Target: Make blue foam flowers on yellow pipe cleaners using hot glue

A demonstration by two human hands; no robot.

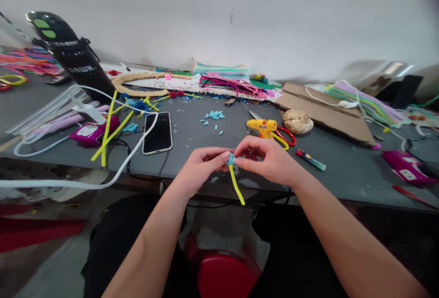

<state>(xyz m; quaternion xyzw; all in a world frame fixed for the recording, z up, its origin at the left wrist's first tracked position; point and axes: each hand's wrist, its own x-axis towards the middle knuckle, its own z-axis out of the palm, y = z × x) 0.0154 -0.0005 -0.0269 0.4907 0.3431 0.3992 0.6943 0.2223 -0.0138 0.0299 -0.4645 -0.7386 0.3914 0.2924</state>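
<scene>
Over the front edge of the grey table point(206, 161), my left hand point(202, 165) and my right hand point(267, 158) meet, fingers pinched together. Between the fingertips sits a small blue fuzzy piece point(231, 159) on top of a yellow pipe cleaner point(236, 186), whose stem hangs down toward my lap. Both hands pinch this piece from either side. A yellow glue gun point(262, 126) lies on the table just beyond my right hand, with red-handled scissors point(286, 135) beside it.
A black phone point(157, 132) lies left of my hands, beside yellow pipe cleaners point(109, 129) and a white cable point(103, 179). A black bottle point(73, 58) stands far left. Cardboard point(325, 110), blue scraps point(214, 115) and purple packets point(406, 165) lie around.
</scene>
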